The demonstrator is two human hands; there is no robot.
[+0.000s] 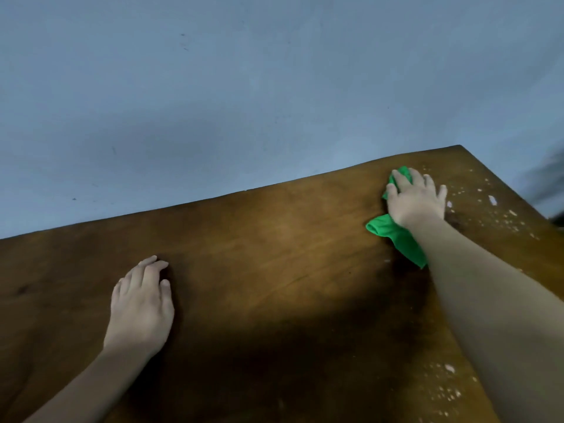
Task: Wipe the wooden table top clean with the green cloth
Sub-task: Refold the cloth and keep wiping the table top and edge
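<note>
The brown wooden table top [259, 239] fills the lower half of the view. My right hand [416, 199] lies palm down near the far right corner, pressing the green cloth [393, 235] flat against the wood; the cloth sticks out behind the fingertips and beside the wrist. White specks and flakes [493, 199] dot the table along its right edge, just right of that hand. My left hand [143, 303] rests flat on the wood at the near left, fingers loosely together, holding nothing.
A plain blue-grey wall [244, 87] stands right behind the table's far edge. The table's right edge [525, 196] drops off to a dark, blurred area at the far right. More white specks [445, 389] lie near the front right.
</note>
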